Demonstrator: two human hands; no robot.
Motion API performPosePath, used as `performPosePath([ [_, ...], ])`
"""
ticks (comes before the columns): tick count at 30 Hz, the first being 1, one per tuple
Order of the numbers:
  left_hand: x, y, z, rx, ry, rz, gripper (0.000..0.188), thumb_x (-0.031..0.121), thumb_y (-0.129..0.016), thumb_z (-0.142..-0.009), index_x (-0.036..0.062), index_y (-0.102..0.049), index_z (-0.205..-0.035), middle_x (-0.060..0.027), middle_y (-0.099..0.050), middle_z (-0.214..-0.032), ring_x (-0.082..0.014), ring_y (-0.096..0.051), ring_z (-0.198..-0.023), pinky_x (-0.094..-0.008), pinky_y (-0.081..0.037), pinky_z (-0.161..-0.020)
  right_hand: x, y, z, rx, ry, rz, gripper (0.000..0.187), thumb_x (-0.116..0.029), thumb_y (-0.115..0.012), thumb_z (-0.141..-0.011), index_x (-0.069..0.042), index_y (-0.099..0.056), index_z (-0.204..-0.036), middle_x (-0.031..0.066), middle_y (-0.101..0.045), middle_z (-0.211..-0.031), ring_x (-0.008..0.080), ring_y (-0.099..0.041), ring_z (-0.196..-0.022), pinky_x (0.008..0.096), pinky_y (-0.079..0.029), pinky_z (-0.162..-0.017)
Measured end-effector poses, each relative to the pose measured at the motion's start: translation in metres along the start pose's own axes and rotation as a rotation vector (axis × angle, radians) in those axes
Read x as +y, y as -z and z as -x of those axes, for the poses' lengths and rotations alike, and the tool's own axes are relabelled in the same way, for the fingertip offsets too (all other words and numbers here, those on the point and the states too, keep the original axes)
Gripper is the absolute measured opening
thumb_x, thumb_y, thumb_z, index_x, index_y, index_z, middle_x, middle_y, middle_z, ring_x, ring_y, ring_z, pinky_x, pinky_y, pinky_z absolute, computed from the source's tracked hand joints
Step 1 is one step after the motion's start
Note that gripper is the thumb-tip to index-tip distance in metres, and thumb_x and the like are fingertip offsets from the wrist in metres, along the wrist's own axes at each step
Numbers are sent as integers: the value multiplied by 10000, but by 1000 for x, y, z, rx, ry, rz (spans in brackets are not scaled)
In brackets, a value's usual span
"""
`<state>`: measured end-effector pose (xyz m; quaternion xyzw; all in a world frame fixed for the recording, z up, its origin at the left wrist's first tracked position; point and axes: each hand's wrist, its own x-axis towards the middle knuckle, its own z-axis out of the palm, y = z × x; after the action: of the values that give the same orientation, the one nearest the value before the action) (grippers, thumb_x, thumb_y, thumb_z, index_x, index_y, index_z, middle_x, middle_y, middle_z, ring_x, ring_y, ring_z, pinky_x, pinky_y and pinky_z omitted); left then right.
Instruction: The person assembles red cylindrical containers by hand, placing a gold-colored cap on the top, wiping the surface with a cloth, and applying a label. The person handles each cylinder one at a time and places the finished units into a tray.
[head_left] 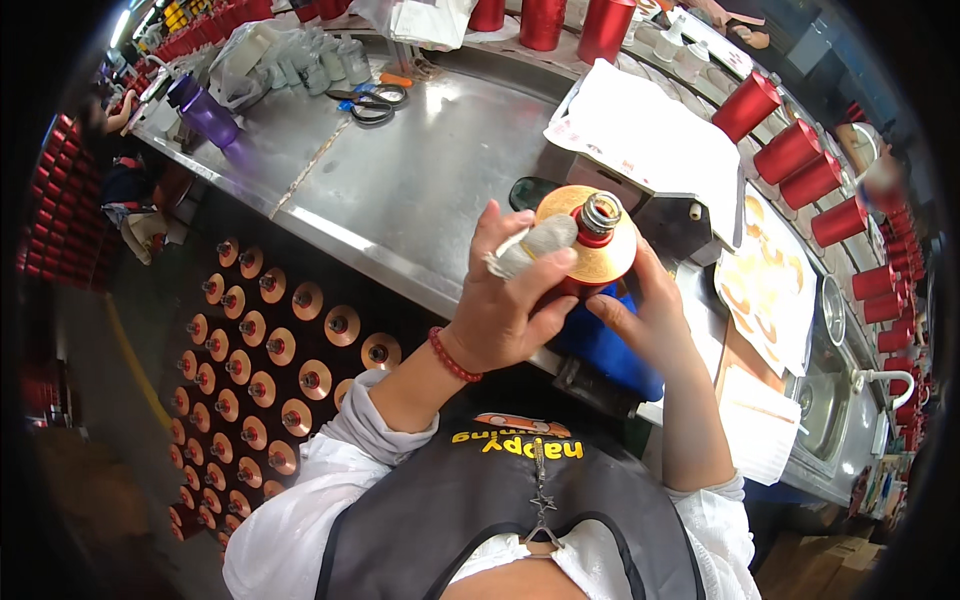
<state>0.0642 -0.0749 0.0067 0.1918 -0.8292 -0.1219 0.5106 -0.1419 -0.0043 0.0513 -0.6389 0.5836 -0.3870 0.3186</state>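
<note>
A red bottle (612, 252) with a gold shoulder and an uncapped glass neck is tilted up toward me at the edge of the metal bench. My right hand (652, 312) is closed round its right side, thumb at the front. A small greyish-white cloth (545, 243) is pressed on the gold shoulder, left of the neck. My left hand (505, 318), with a red bead bracelet at the wrist, holds that cloth between bent fingers, its lower fingers against the bottle's side. Most of the bottle's body is hidden by my hands. Something blue (620, 350) shows beneath it.
Many similar gold-topped bottles (315, 378) stand at lower left. On the metal bench (440, 150) lie scissors (372, 105), a purple bottle (205, 115) and small jars (335, 65). A paper-covered box (640, 130) stands beyond my hands. Red cylinders (785, 150) line the curved conveyor.
</note>
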Motion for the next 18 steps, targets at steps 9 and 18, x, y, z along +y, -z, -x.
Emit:
performPosePath([
  [9,-27,-22,-76,-237,334,585,1025,514,-796,-820,9,-241,-1518,-217,-583,-1299,-346,-592,-1204,-408,-465,-1037,0,15,-5,171,73,-56,565,-200,-725,-913,-7,-496,-1392,180,-629,-1213,296,-611,-1108,364,-465,-970],
  [18,-13,-111,-65,-646,1099,1230,638,550,-594,-957,-31,-576,-1218,-127,-668,-1059,-121,-669,-914,-252,-571,-769,29,56,48,85,-398,-235,485,-357,-527,-1051,1,-526,-1379,85,-672,-1028,139,-594,-869,274,-492,-771],
])
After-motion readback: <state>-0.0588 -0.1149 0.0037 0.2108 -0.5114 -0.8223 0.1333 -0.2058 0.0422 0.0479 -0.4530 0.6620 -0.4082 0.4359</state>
